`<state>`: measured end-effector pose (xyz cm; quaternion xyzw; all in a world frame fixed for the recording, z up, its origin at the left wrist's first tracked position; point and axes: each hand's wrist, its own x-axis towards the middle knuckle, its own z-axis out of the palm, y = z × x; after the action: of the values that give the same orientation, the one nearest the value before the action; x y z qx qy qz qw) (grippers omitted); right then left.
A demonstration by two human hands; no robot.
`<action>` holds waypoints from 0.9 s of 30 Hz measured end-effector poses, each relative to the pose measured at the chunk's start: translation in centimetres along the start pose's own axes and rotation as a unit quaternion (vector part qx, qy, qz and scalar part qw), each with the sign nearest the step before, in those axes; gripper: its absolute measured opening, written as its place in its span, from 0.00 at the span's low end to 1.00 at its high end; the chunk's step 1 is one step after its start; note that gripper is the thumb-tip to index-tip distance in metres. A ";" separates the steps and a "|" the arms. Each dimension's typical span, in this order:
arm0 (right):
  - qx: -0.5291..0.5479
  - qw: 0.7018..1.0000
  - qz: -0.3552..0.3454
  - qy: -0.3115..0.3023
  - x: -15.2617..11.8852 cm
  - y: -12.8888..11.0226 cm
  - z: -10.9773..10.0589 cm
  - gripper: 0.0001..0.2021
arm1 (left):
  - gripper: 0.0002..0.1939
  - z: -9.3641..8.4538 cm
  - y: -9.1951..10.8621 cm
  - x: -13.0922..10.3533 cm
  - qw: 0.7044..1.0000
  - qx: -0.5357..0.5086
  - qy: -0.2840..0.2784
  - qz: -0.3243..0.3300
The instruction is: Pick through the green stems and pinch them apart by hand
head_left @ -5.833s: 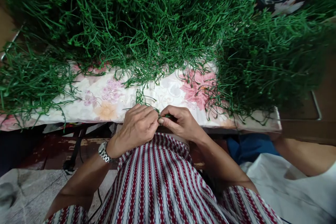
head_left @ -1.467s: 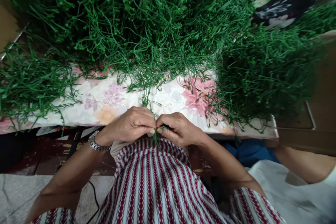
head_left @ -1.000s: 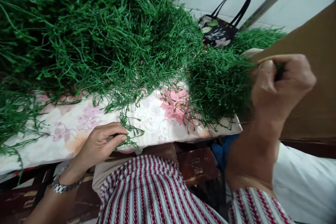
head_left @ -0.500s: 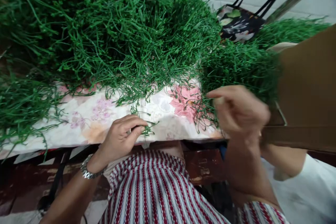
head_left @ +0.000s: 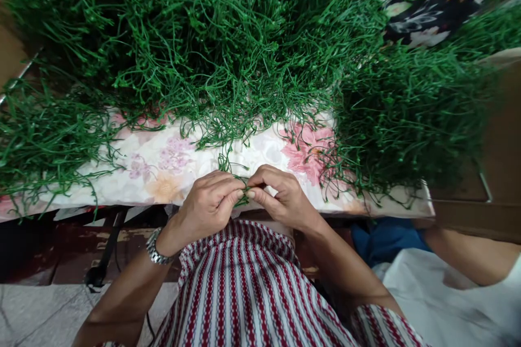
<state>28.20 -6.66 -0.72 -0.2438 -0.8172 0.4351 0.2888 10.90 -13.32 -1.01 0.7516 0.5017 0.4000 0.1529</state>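
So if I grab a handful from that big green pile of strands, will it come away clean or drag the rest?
Probably drags: the green strands are thin, curled and tangled together. They look floppy and light, drooping over the floral cloth. The left hand and right hand pinch only a small sprig, suggesting small pulls separate best.

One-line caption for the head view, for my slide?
Both hands, left hand and right hand, pinch green stems beside a heaped pile.

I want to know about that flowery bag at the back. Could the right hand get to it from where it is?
Probably not easily. The right hand is at the near table edge pinching a green strand, and the floral bag sits far back behind a thick heap of green strands.
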 end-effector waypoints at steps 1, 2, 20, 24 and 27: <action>0.010 1.000 0.014 -0.002 0.0 -0.1 0.0 0.06 | 0.07 0.0 0.0 0.0 1.000 0.006 0.001 0.002; 0.017 0.999 0.029 -0.004 -0.1 -0.1 0.0 0.05 | 0.06 0.1 -0.1 0.0 1.000 0.014 0.004 0.005; -0.052 0.994 0.085 -0.054 -0.3 -0.5 -0.2 0.03 | 0.07 0.0 -0.6 0.3 0.997 0.050 -0.059 0.005; -0.038 0.993 0.060 -0.097 -0.1 -0.4 -0.5 0.04 | 0.09 -0.1 -0.8 0.3 0.993 -0.002 -0.118 0.001; 0.014 0.988 0.041 -0.147 0.2 0.1 -0.6 0.04 | 0.13 -0.4 -1.1 0.6 0.987 -0.040 -0.150 0.027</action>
<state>28.50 -6.18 -0.46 -0.2060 -0.8342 0.4887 0.1508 10.01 -12.42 -1.18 0.8099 0.4362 0.3062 0.2452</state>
